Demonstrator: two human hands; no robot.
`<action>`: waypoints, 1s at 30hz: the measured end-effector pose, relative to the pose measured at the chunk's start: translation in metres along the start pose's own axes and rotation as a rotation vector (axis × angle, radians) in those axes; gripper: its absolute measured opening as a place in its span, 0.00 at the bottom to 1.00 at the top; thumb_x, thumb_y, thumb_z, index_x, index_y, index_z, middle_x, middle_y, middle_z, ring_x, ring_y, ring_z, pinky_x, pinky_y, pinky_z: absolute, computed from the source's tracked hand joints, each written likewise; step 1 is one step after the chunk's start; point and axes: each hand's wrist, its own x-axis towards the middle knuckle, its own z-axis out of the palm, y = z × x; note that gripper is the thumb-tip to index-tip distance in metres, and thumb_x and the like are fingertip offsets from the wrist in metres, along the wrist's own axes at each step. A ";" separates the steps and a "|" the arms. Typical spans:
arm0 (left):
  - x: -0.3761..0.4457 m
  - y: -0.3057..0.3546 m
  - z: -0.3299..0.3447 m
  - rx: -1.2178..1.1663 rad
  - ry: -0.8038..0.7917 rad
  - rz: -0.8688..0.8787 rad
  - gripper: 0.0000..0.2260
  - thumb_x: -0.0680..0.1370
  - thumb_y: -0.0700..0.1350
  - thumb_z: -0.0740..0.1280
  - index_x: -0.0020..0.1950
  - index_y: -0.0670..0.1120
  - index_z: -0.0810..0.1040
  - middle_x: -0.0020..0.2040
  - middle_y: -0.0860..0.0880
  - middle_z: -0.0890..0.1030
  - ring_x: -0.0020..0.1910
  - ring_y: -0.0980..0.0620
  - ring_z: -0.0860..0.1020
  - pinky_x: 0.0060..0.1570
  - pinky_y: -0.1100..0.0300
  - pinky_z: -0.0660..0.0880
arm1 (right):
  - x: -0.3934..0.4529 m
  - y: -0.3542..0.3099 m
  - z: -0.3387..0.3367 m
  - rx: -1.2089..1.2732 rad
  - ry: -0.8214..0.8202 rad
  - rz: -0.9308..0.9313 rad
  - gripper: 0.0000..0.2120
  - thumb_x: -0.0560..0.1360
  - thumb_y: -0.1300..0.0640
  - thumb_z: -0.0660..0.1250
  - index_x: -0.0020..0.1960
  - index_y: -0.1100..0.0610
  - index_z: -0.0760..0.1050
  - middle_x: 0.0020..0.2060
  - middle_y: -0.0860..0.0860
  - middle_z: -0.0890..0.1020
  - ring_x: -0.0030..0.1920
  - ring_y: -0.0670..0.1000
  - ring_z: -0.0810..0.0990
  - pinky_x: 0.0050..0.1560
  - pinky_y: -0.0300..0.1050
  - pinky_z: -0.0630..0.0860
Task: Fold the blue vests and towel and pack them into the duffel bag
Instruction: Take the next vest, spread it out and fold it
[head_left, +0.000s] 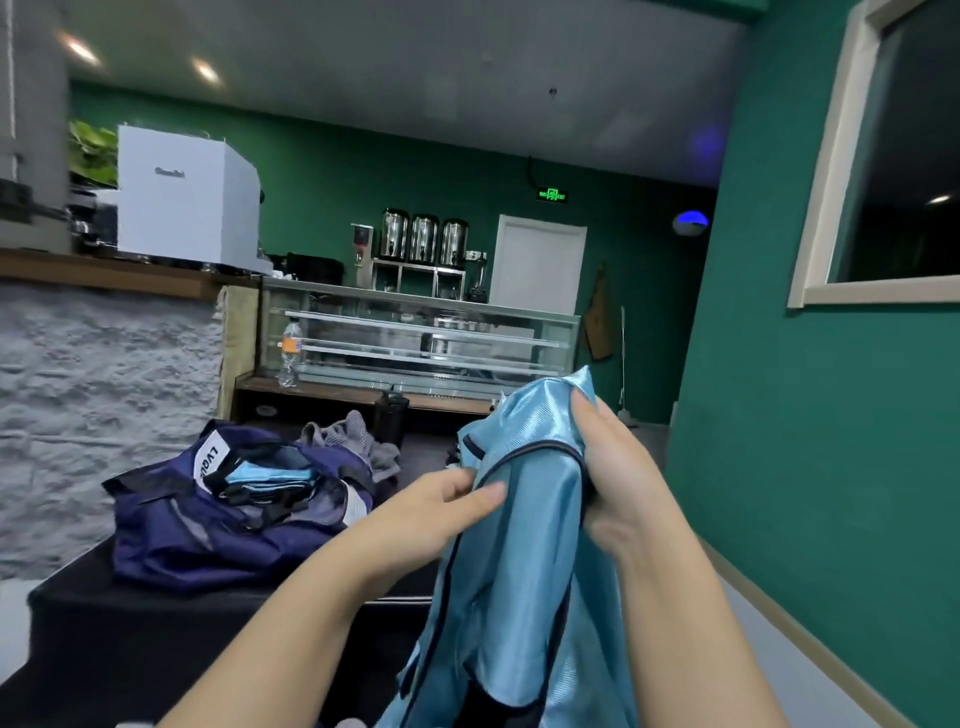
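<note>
Both hands — left hand (457, 499) pinching, right hand (608, 467) gripping — hold a blue vest (519, 571) up (likely to straighten it for folding); the duffel bag (208, 519) waits open.

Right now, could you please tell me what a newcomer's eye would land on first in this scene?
Most striking is the shiny light blue vest held up in the right foreground, gripped by the right hand near its top and pinched by the left hand. Next comes the open navy duffel bag on the dark table at left, with folded blue fabric showing inside.
</note>
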 end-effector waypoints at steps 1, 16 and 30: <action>0.000 -0.002 -0.002 0.040 -0.012 0.004 0.10 0.79 0.49 0.66 0.56 0.47 0.79 0.53 0.52 0.84 0.53 0.54 0.81 0.48 0.62 0.77 | 0.000 0.000 -0.001 0.010 0.005 -0.009 0.14 0.81 0.50 0.58 0.57 0.55 0.78 0.49 0.57 0.85 0.47 0.56 0.83 0.51 0.55 0.80; -0.002 0.034 -0.008 -0.423 0.563 0.033 0.15 0.78 0.42 0.55 0.40 0.38 0.78 0.37 0.39 0.82 0.24 0.50 0.67 0.28 0.61 0.66 | 0.012 0.024 -0.012 -0.488 0.204 -0.095 0.16 0.73 0.66 0.61 0.55 0.50 0.69 0.49 0.50 0.80 0.32 0.50 0.75 0.34 0.40 0.71; -0.018 0.053 -0.007 0.512 0.368 0.431 0.14 0.69 0.40 0.54 0.42 0.40 0.79 0.43 0.44 0.77 0.46 0.54 0.75 0.51 0.59 0.71 | -0.011 0.028 0.017 -0.548 -0.265 -0.192 0.14 0.71 0.46 0.72 0.54 0.51 0.77 0.44 0.41 0.82 0.44 0.39 0.80 0.47 0.35 0.75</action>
